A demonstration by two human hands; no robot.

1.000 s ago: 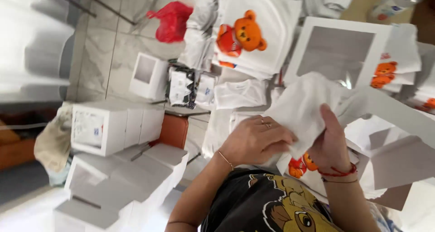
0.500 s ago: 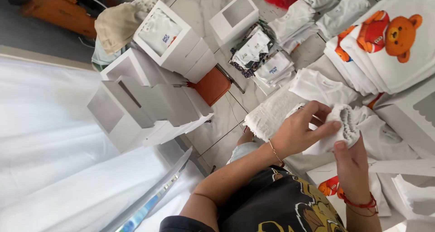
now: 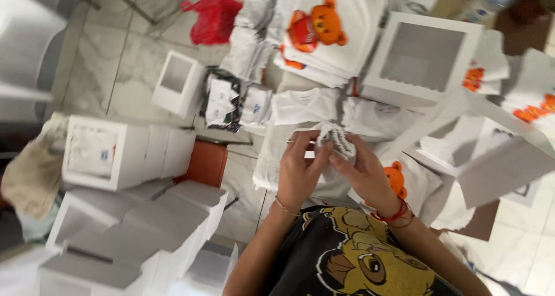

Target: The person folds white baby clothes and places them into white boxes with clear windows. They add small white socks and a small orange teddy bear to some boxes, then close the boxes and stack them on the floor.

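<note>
— What is seen of the room?

— A pale marble-tiled floor (image 3: pixel 133 70) is seen from above, crowded with packing goods. White boxes (image 3: pixel 124 151) with clear windows are stacked at the left, and a red plastic bag (image 3: pixel 214 18) is lying at the far left.

— And at the far side?

— A pile of white shirts (image 3: pixel 341 30) is laid there, the top one printed with an orange bear. Just to its right, an open white box (image 3: pixel 425 59) with a window lid is set. Small packets in clear wrap (image 3: pixel 231 99) are placed left of the folded white cloths.

— What is being held?

— A small bunched white cloth (image 3: pixel 338 141) is held up in the middle of the view, above the folded garments on the floor. It is gripped from both sides.

— How are the fingers placed?

— The left hand (image 3: pixel 300 169) is closed on the cloth's left edge, its fingers (image 3: pixel 312 143) curled and pinching the fabric; a ring and a thin bracelet are worn. The right hand (image 3: pixel 367 174) is pinched on the cloth's near right side, thumb pressed against it, with red cords worn at the wrist.

— Anything nearer?

— A black shirt (image 3: pixel 347 255) with a cartoon lion print is worn by the person.
</note>
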